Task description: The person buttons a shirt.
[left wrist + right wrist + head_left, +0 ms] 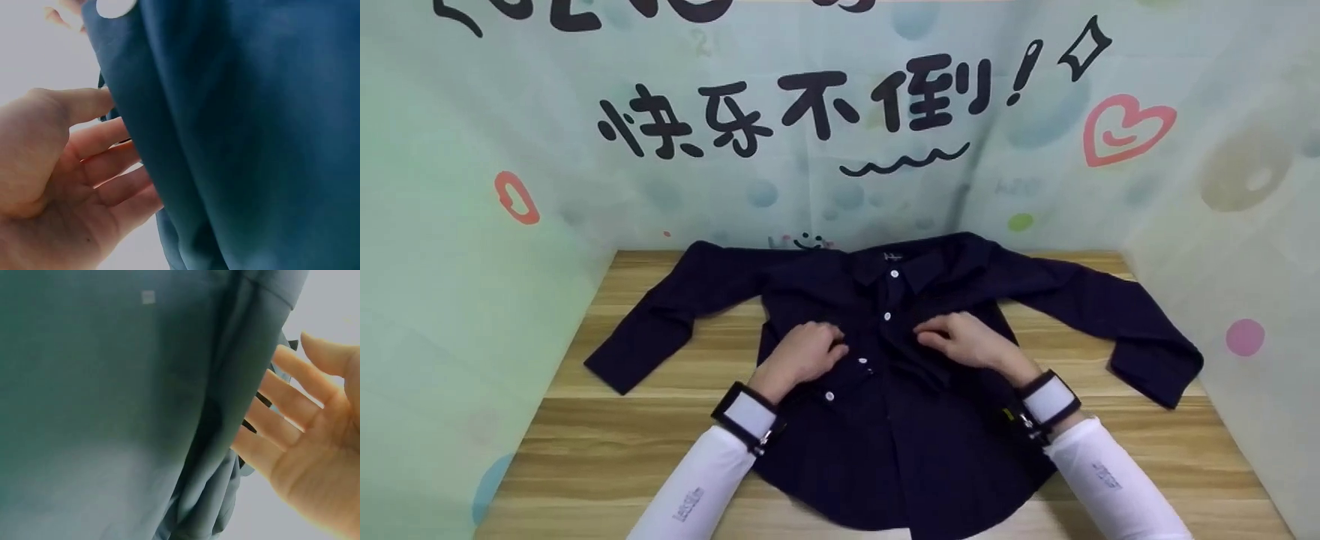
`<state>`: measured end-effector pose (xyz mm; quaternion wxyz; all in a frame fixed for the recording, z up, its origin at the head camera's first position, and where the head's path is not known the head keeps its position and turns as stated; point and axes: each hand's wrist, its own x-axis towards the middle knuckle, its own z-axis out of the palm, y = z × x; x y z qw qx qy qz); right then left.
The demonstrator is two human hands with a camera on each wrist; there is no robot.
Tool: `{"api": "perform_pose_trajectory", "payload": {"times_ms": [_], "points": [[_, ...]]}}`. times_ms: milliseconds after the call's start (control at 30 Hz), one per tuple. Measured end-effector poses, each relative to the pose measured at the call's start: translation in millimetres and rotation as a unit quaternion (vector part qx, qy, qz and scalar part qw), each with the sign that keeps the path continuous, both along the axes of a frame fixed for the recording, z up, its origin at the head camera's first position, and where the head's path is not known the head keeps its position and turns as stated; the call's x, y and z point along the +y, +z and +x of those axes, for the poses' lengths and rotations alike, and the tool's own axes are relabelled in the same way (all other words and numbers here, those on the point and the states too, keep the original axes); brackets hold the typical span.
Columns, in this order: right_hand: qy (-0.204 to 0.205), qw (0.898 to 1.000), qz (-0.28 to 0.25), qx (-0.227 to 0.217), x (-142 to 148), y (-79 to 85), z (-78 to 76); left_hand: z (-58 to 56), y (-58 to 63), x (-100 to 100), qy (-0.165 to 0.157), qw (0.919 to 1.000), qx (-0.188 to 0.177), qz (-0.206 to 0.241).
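A dark navy button-up shirt point(960, 450) lies front up, its collar point(922, 271) at the far side and sleeves spread out. My left hand point(806, 351) is over the left front panel, near a white button point(862, 361). In the left wrist view, its thumb and loosely extended fingers reach the edge of the cloth point(225, 140), which hides the tips. Over the right front panel is my right hand point(964, 339), bent at the knuckles. In the right wrist view, its fingers stretch to a cloth fold point(236, 382), thumb held apart.
The shirt lies on a wood-grain table point(585, 465). A printed cloth backdrop point(810, 202) rises behind it, with pale side walls point(435, 300) left and right. One sleeve point(1155, 345) reaches near the table's right edge.
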<state>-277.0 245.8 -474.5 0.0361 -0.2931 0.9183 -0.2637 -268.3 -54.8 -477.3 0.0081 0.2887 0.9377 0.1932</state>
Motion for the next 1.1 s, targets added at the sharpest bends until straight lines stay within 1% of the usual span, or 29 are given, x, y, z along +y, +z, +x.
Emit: {"api": "perform_pose_trajectory", "payload": {"times_ms": [100, 200, 267, 400, 533, 700, 867, 967, 1100], "points": [[0.020, 0.998, 0.051, -0.006, 4.0, -2.8, 10.3, 7.4, -5.1, -7.4, -0.007, 0.9995, -0.018, -0.024], [0.021, 0.995, 0.087, -0.037, 3.8, -7.9, 15.0, 10.5, -10.3, -10.9, -0.002, 0.9975, -0.050, -0.049], [0.016, 0.993, 0.100, -0.061, 2.5, -11.1, 15.2, 9.9, -12.1, -11.0, 0.001, 0.9954, -0.071, -0.064], [0.006, 0.989, 0.113, -0.098, -1.8, -12.4, 11.8, 3.9, -11.3, -9.0, 0.002, 0.9930, -0.091, -0.075], [-0.003, 0.985, 0.126, -0.116, -6.0, -9.9, 4.0, -5.3, -8.9, -7.1, 0.008, 0.9923, -0.095, -0.079], [-0.020, 0.984, 0.123, -0.124, -9.7, -10.0, -9.6, -16.9, -9.0, -4.8, 0.029, 0.9913, -0.103, -0.078], [-0.029, 0.986, 0.112, -0.122, -11.7, -11.8, -20.2, -26.2, -9.1, 0.6, 0.047, 0.9923, -0.090, -0.071], [-0.030, 0.988, 0.107, -0.109, -13.1, -11.6, -22.4, -28.1, -8.7, 4.7, 0.056, 0.9932, -0.077, -0.066], [-0.044, 0.991, 0.095, -0.085, -15.6, -11.2, -21.8, -24.0, -8.7, 11.3, 0.069, 0.9952, -0.052, -0.045]]}}
